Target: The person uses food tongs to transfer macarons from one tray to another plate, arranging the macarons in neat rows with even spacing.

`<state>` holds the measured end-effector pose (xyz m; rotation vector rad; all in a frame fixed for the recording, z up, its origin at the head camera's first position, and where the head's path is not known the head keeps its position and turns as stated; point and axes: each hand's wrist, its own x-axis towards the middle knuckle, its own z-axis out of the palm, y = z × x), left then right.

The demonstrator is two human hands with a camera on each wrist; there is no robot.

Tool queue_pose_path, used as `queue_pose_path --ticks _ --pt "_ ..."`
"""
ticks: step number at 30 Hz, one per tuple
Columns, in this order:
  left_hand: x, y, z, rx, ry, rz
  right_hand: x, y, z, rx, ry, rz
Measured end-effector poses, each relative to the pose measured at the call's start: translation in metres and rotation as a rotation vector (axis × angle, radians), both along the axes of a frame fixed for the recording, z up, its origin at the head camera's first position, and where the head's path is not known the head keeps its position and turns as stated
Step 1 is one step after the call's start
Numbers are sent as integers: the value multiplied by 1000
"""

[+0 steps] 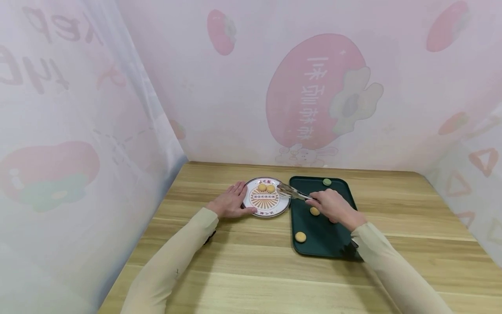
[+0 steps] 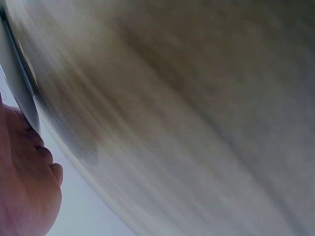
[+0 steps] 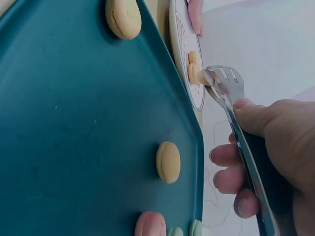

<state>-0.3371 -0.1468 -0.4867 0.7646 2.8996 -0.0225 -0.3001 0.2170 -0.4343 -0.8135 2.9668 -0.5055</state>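
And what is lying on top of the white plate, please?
On the white plate lie two yellow macarons. Metal tongs reach over its right edge, gripping a third yellow macaron. The surface under the two macarons is covered; so is some rim under the left hand.

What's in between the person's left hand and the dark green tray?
A white plate with two yellow macarons on it; the tongs reach over it from the tray side. The head view shows this.
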Motion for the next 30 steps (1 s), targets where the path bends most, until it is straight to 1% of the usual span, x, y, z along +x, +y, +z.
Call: queue_pose_path --ticks 4,11,18,27,30 --pt "0 0 0 12 6 -13 -3 -5 -3 0 12 -1" --pt "0 -2 0 4 7 -16 -8 -15 -10 -13 47 39" --pt "-1 -4 1 7 0 -13 -14 -25 -13 13 46 32" --pt "1 -3 2 0 8 -17 -16 -32 -11 30 29 2" --pt "2 -3 3 1 5 -14 -16 -35 -12 20 35 7"
